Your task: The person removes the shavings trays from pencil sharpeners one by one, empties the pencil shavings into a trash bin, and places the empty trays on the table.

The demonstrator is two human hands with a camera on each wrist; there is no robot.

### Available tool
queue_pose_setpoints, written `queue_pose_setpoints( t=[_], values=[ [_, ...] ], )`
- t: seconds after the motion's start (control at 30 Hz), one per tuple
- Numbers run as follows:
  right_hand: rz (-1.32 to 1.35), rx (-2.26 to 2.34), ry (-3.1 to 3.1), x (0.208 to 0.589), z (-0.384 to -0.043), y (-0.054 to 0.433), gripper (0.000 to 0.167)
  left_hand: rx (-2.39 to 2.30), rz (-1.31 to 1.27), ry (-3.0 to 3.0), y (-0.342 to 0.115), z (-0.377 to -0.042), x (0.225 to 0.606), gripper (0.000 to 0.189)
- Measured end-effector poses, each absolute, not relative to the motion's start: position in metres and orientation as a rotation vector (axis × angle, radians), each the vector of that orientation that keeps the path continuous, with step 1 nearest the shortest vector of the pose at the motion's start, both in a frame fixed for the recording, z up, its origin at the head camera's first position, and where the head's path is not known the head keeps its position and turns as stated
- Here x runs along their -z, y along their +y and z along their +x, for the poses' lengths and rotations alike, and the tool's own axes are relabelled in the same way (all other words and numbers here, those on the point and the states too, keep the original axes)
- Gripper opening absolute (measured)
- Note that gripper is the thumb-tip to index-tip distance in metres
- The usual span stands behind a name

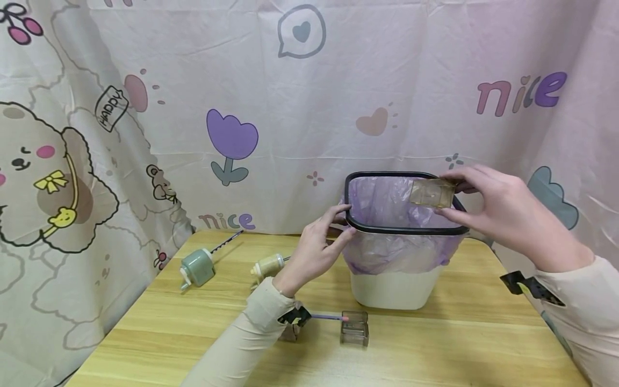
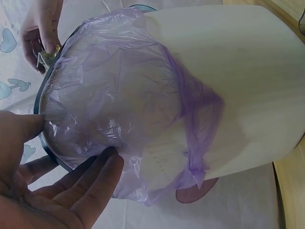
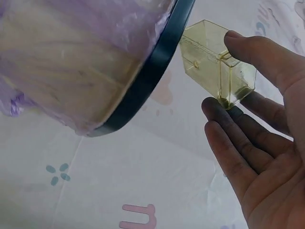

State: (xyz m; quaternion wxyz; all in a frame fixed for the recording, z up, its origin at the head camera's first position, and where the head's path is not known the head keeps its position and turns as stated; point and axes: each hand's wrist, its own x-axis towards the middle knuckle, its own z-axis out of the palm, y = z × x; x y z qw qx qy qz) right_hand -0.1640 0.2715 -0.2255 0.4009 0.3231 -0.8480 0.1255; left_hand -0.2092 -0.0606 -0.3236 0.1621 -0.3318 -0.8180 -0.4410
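Note:
My right hand (image 1: pixel 498 201) pinches a see-through yellowish plastic box (image 1: pixel 431 193) between thumb and fingers. It holds the box tilted over the right side of the trash bin's mouth, and the right wrist view shows it just past the black rim (image 3: pixel 157 62). The trash bin (image 1: pixel 394 290) is cream-white, lined with a thin purple bag (image 1: pixel 401 250) folded down over its outside. At the left corner of the rim, my left hand (image 1: pixel 321 242) grips the bin, its thumb and fingers against the rim and bag (image 2: pixel 114 95).
Left on the wooden table (image 1: pixel 435 349) stands a green crank pencil sharpener (image 1: pixel 198 267) with a pencil. A yellow sharpener (image 1: pixel 269 265) is beside my left arm. In front of the bin lie a smoky clear box (image 1: pixel 354 329) and a purple pencil (image 1: pixel 327 317). A patterned curtain (image 1: pixel 309 107) hangs behind.

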Motion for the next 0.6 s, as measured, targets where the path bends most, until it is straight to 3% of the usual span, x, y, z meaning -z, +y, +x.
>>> queue_pose_setpoints(
  t=[0.6],
  values=[
    [0.662,-0.560,-2.170,0.253,-0.142,0.279,0.069,1.276,-0.950,-2.354,-0.065,-0.209,0.324,0.051]
  ],
)
